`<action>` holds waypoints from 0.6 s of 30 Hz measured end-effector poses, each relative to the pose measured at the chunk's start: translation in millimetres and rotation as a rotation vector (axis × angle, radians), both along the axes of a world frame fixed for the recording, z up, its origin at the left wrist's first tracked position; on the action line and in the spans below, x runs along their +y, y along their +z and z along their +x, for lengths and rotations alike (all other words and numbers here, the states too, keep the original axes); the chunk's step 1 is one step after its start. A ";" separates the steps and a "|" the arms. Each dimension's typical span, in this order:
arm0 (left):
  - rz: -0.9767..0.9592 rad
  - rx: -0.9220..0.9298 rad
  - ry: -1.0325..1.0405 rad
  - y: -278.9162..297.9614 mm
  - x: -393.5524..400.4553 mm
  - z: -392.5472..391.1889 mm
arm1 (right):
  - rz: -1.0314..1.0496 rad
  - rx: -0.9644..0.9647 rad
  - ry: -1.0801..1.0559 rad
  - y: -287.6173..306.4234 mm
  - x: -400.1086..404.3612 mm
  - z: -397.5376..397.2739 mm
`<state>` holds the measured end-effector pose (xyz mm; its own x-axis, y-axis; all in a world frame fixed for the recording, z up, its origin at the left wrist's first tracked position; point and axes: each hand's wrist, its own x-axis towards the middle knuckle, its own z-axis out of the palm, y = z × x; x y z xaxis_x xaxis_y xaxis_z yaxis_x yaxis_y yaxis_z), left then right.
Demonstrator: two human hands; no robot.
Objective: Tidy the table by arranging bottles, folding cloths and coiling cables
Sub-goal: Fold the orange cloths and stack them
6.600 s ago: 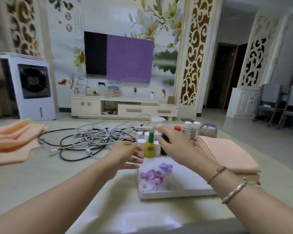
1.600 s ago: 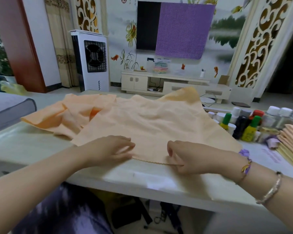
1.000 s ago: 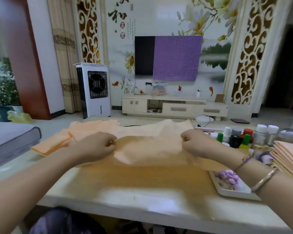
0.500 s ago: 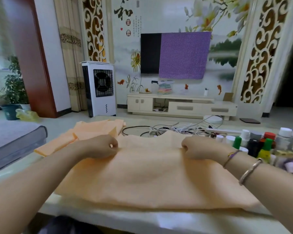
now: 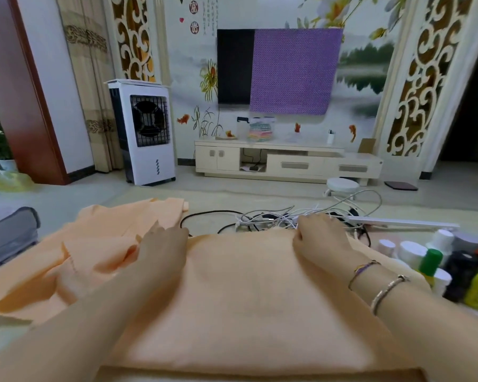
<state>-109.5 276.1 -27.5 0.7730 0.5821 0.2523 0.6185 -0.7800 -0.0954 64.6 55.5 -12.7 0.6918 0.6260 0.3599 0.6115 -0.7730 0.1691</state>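
**Folding the peach cloth: getting the first fold flat**

I've got the peach cloth (image 5: 248, 293) doubled over on the desk (image 5: 287, 205) right in front of me. My left hand (image 5: 163, 249) lies flat, fingers spread, on the cloth's far left corner, and my right hand (image 5: 320, 238) presses down on its far right corner, fingers relaxed, not pinching anything.

Tip, as I see it: before the next fold, line up the far edges, then sweep both palms from the middle of the cloth outward to chase out wrinkles. If the layers are skewed now, every later fold will probably look sloppy.

The unfolded cloths (image 5: 102, 238) sit heaped just left of the cloth, the tangled cables (image 5: 281, 216) just beyond it, and the bottles (image 5: 436, 263) to its right. I'd keep the cloth's corners off the cables so nothing snags.
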 end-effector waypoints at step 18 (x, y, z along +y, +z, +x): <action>0.306 -0.232 -0.264 -17.8 -13.4 2.0 | 0.147 -0.024 0.143 -19.9 4.5 17.6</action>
